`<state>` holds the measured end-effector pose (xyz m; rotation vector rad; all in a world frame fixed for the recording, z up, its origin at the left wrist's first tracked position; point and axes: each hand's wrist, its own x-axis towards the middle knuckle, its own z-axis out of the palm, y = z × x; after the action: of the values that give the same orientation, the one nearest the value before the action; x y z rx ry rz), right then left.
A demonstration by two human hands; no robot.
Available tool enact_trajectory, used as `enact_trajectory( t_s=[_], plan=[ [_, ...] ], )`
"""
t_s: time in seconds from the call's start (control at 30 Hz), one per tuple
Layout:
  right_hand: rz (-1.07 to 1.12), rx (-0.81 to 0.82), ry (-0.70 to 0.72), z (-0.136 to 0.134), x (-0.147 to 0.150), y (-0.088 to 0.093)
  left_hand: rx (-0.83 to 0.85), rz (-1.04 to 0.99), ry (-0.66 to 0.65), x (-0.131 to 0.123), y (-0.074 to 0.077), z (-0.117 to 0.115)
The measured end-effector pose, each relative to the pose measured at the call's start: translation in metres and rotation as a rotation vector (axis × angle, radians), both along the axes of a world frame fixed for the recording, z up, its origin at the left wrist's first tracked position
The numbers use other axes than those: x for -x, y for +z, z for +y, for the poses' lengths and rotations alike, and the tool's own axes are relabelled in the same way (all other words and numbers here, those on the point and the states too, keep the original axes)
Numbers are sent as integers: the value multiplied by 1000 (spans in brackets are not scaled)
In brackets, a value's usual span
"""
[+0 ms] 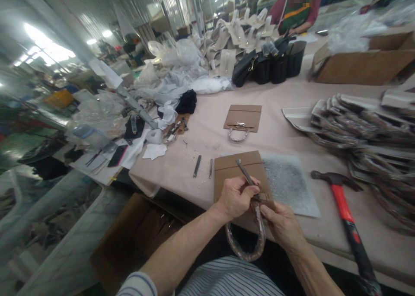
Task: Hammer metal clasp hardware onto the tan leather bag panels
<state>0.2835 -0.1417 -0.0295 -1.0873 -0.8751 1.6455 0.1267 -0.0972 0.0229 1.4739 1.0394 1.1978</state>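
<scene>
My left hand (237, 196) is closed around a slim metal punch (244, 170), which leans with its upper end away from me. A brown bag panel (227, 170) lies under it at the table's near edge. From the panel a handle (229, 235) wrapped in clear plastic loops down towards my lap. My right hand (282, 223) pinches the panel's near edge beside the handle's base. The punch's lower tip is hidden by my fingers. To the right rests a hammer (344, 205) with a red and black grip.
A second brown panel with handle (243, 114) lies farther back. Two metal rods, one a dark bar (197, 166), are at left. A speckled slab (288, 186) sits partly under my panel. Stacked panels (353, 119), black bags (269, 65) and a cardboard box (359, 65) stand around; a co-worker (300, 15) is opposite.
</scene>
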Motion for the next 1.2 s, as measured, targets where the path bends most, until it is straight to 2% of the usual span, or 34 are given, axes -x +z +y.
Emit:
enact_trajectory(
  t_s=[0.13,0.3,0.5,0.63,0.83,0.93,1.1,1.2],
  plan=[
    [12,25,-21,4,2,1,12,24,6,-2,-3,7],
    [18,58,-36,19,4,8,-10,83,11,-6,-7,26],
    [-39,149,-48,29,10,7,-40,260,24,-9,-28,43],
    [-84,203,-47,22,11,5,-26,297,24,-9,-43,42],
    [-218,258,-48,-5,-6,6,-101,415,-42,-10,-52,34],
    [-390,242,-118,-18,-31,9,-139,439,-54,-10,-56,31],
    [-998,162,-359,-32,-98,12,-191,430,-47,-11,-61,31],
    [-1335,35,-424,-42,-138,4,-216,435,-21,-11,-61,30]
  ],
)
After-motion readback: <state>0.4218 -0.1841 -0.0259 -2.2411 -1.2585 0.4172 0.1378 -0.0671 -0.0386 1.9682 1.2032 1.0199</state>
